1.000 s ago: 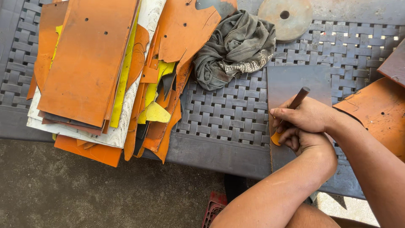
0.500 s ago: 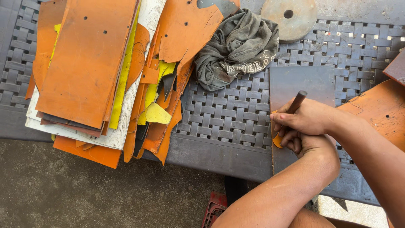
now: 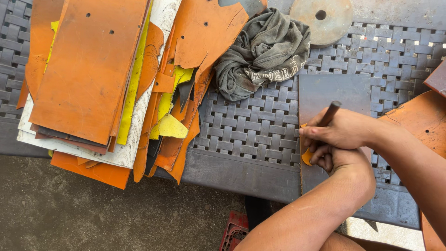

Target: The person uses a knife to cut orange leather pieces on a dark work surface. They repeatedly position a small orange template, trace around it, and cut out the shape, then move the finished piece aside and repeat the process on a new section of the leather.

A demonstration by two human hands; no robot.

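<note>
My right hand [image 3: 346, 130] is closed around a dark rod-shaped tool [image 3: 330, 112], whose tip points down at a small orange piece [image 3: 306, 156]. My left hand [image 3: 341, 162] lies just below it, fingers curled and pressing that piece down. Both rest on a flat dark grey slab [image 3: 334, 90] that lies on the woven grey table [image 3: 251, 125]. The tool's tip and most of the small piece are hidden by my fingers.
A thick stack of orange, yellow and white sheets [image 3: 93, 79] covers the table's left part. A crumpled grey cloth [image 3: 265, 53] lies behind the middle, a round metal disc with a hole [image 3: 320, 18] at the back. Another orange sheet [image 3: 418, 121] lies under my right arm.
Both hands have stayed on the small piece at the slab's front. The tool handle has tipped slightly more upright, and the view has shifted a little.
</note>
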